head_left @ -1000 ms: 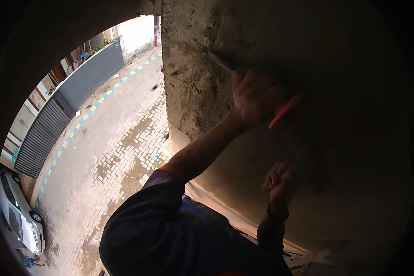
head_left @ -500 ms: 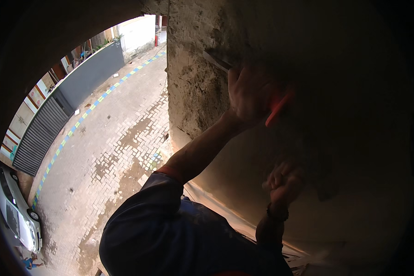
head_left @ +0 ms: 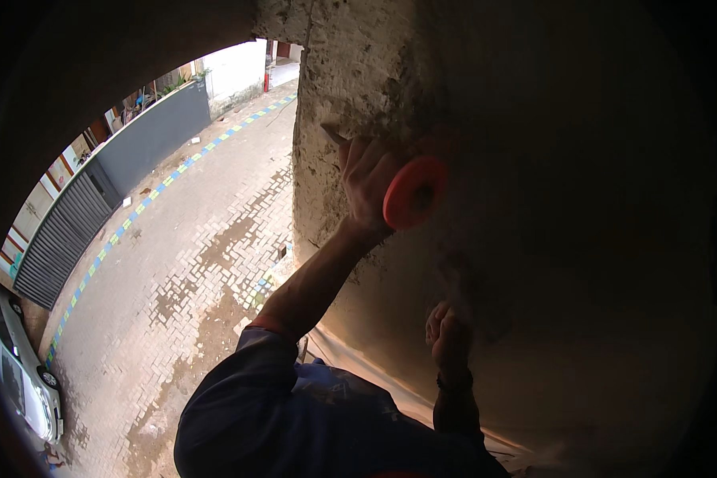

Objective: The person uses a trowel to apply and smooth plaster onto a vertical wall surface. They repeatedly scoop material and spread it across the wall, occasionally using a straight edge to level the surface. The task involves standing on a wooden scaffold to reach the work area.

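My left hand (head_left: 366,179) is raised and wrapped around a chisel (head_left: 335,134) with a round orange-red hand guard. The chisel's metal end sticks out past my fingers toward the rough, pitted wall (head_left: 342,76), close to the wall's left corner; whether it touches cannot be made out. Below and to the right, my right hand (head_left: 448,328) is closed in a fist in front of the dark wall. Deep shadow hides what it grips, if anything. A dark band circles my right wrist.
Left of the wall corner lies a paved lane (head_left: 207,239) with a blue and yellow edge stripe. Across it stand a grey wall (head_left: 155,131) and a ribbed gate (head_left: 60,243). A silver car (head_left: 28,374) is parked at lower left.
My left hand has come down and left with the chisel, and the guard now faces me more fully. My right hand has shifted left and slightly down, still closed.
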Demonstrator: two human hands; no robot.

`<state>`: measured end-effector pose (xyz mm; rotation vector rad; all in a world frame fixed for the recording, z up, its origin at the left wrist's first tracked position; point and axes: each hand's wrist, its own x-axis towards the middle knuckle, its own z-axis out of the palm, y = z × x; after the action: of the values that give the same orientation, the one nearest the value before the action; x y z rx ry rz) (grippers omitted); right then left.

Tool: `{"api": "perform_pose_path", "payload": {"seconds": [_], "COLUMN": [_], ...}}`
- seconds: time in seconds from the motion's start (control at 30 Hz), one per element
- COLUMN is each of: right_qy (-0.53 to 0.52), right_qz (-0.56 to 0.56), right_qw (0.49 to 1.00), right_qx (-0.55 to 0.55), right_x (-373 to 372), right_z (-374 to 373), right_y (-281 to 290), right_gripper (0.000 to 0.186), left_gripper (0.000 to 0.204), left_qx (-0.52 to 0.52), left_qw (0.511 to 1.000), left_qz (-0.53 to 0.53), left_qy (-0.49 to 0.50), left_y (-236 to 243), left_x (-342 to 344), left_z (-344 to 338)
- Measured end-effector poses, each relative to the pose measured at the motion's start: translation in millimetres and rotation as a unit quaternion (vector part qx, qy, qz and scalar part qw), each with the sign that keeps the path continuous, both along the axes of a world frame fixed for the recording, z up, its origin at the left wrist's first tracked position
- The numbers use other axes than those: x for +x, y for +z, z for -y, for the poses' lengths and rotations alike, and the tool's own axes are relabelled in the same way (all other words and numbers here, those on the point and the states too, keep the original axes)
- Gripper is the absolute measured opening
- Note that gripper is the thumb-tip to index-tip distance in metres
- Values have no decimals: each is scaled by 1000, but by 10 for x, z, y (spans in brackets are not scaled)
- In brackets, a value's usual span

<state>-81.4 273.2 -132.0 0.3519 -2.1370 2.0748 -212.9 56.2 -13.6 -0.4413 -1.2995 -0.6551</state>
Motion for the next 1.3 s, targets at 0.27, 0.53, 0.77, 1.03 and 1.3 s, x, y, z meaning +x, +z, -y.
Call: {"api": "perform_pose_path", "payload": {"seconds": [0.27, 0.53, 0.77, 1.03, 1.3], "right_qy": [13, -13, 91, -7, -105], "right_qz": [-156, -250, -360, -551, -117], "right_qw": [981, 962, 916, 820, 988], "right_qx": [-115, -106, -151, -157, -12], "right_x": [345, 474, 611, 762, 415], "right_z": [217, 60, -83, 13, -120], "right_y": [377, 511, 1002, 1175, 580], "right_gripper": [33, 43, 50, 44, 40], "left_gripper": [17, 17, 12, 10, 24], "left_qx": [-97, -129, -85, -115, -121], "left_qw": [976, 974, 981, 979, 987], "left_qz": [-6, -39, -30, -16, -20], "left_qy": [-194, -183, -170, -169, -107], "left_y": [-84, 270, 360, 319, 237], "left_x": [574, 420, 372, 363, 308], "left_z": [-369, -460, -571, -629, -662]}}
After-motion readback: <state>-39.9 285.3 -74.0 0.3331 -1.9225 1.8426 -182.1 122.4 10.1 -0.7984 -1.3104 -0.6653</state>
